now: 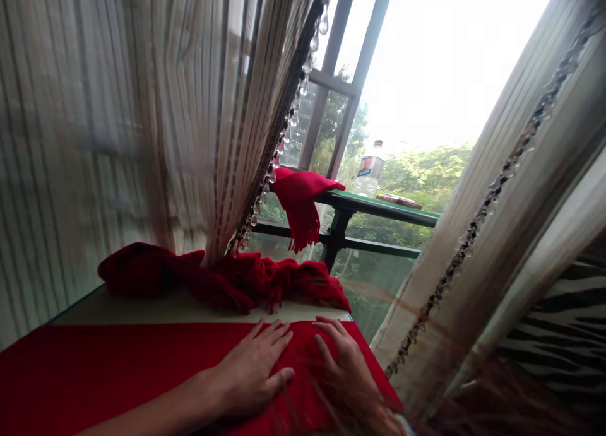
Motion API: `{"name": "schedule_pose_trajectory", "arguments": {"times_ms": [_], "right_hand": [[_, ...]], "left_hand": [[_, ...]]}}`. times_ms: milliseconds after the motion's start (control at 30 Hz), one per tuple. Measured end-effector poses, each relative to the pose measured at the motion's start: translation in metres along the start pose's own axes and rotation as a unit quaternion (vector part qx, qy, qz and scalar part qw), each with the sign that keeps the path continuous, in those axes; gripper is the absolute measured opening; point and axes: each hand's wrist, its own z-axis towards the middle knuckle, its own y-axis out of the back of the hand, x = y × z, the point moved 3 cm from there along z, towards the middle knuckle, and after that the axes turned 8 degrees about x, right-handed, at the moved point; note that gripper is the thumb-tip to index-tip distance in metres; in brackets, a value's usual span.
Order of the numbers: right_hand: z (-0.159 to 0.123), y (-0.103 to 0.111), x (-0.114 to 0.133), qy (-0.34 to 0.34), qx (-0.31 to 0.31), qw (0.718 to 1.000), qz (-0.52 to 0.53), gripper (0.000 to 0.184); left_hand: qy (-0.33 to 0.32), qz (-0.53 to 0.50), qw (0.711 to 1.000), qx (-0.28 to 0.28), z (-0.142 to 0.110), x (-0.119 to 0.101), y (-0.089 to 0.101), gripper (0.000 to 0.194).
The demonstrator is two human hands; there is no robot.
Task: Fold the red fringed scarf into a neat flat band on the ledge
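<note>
Perhaps uneven pressure could ruck the red cloth [118, 373], lower left — left hand [255, 376] splayed, right hand [349, 363] loosely open

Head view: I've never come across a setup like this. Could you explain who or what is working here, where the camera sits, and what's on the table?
There's no machine here, just a person's bare hands. The one picture comes from a camera worn on the head, looking forward and down. The left hand lies palm down on a flat red cloth; the right hand is over its right part, fingers slightly bent. Neither grips anything visible. The cloth is spread on a pale table, with bunched red fabric behind it. Beyond, a fringed red cloth hangs over a railing.
</note>
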Motion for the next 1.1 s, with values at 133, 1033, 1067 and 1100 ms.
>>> {"name": "schedule_pose_trajectory", "arguments": {"times_ms": [133, 1033, 1067, 1100], "right_hand": [[0.0, -0.016, 0.016, -0.003, 0.091, 0.994, -0.057, 0.045], [-0.001, -0.018, -0.024, -0.142, 0.131, 0.968, -0.162, 0.058], [-0.001, -0.015, -0.032, -0.162, 0.121, 0.965, -0.169, 0.061], [-0.002, -0.012, -0.04, -0.182, 0.111, 0.961, -0.176, 0.063]], "left_hand": [[-0.026, -0.001, 1.0, 0.017, -0.002, -0.006, 0.004, 0.075], [-0.013, -0.014, 1.0, 0.016, -0.015, -0.018, 0.016, 0.084], [-0.014, -0.017, 1.0, 0.011, -0.015, -0.016, 0.015, 0.083], [-0.015, -0.02, 1.0, 0.006, -0.014, -0.014, 0.013, 0.083]]}}
